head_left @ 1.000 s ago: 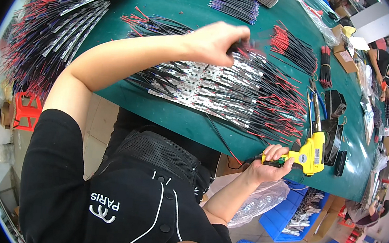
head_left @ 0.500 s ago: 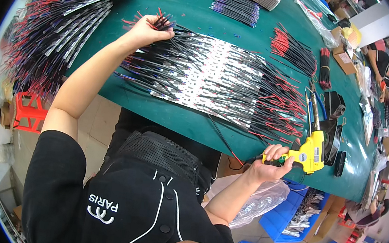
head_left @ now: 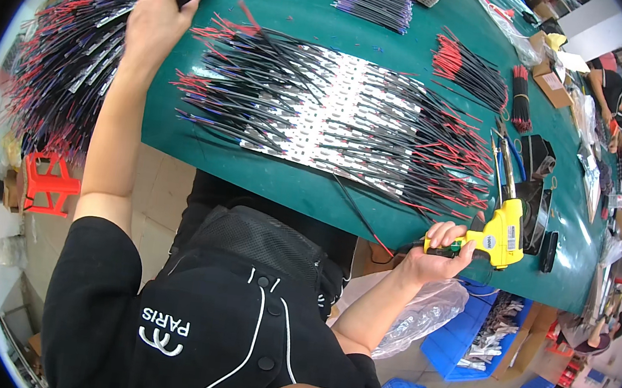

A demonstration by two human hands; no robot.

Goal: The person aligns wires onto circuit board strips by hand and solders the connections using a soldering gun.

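My right hand is wrapped around the handle of a yellow soldering gun, whose metal tip points away over the green table. My left hand reaches to the far left, fingers curled at the end of a white strip on a fanned pile of wired strips. Dark wires show between thumb and forefinger; the other fingertips are hidden. In front of me lies a panel of white strips, with black wires running out both sides to red ends, some bluish at the left.
Bundles of black wires with red ends lie at the right, purple-ended wires at the back. Pliers and a black holder sit near the gun. A red stool and blue crate stand below; people work far right.
My left hand has moved left from the panel's wires, which it was holding bunched, to the pile. Those wires now lie spread. The soldering gun has barely shifted in my right hand.
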